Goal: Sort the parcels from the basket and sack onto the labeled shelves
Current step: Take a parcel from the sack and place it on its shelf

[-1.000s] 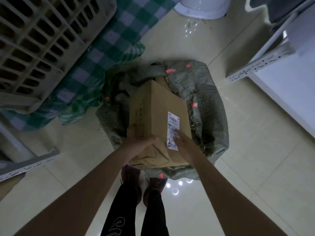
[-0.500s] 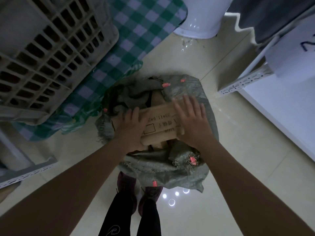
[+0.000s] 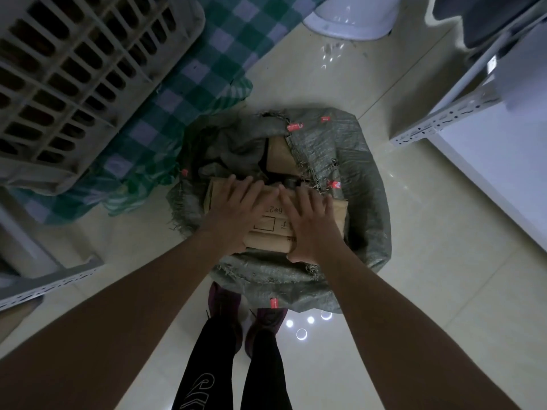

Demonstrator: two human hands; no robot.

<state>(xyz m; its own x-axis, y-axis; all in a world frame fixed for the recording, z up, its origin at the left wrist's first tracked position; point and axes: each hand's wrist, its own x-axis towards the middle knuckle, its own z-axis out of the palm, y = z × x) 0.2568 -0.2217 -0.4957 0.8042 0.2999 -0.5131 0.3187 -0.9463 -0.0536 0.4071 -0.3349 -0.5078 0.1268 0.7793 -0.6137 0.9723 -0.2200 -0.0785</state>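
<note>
- A brown cardboard parcel (image 3: 276, 223) lies in the open mouth of the green woven sack (image 3: 349, 161), which sits on the tiled floor (image 3: 429, 291) just ahead of the person's shoes.
- The parcel's long axis runs left to right across the view, its broad printed face turned upward and slightly toward the camera.
- The left hand (image 3: 236, 211) rests flat on the parcel's left part, fingers spread; the right hand (image 3: 313, 226) lies flat on the right part, thumb hooked over the near edge. Both press on the box rather than close around it.
- A second brown parcel (image 3: 279, 158) shows deeper in the sack.
- A slatted plastic basket (image 3: 74, 69) stands at upper left on a green checked cloth (image 3: 189, 93); a white shelf (image 3: 488, 161) edges the right.
- Compared with one second ago, the parcel no longer stands on end with its white label up; half a second ago the hands sat wider apart.
</note>
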